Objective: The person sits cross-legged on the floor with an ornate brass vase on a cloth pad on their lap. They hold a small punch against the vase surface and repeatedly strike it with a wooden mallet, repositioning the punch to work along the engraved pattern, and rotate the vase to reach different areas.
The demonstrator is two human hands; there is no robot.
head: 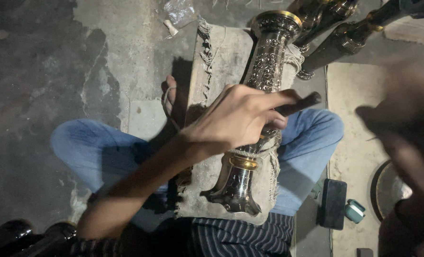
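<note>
Head view: cracked concrete floor [40, 71] — frayed cloth pad [221, 52] under engraved metal vase [269, 62].

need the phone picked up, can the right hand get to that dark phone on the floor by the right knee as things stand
Probably yes. The right hand, blurred at the frame's right, is above that side, and the dark phone lies uncovered on the floor beside a small teal case. Nothing sits between them; whether that hand holds anything is unclear.

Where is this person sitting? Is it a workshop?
Probably a metal craft workshop floor: an engraved dark metal vase with brass bands lies on frayed cloth, similar vases wait on cracked concrete.
</note>
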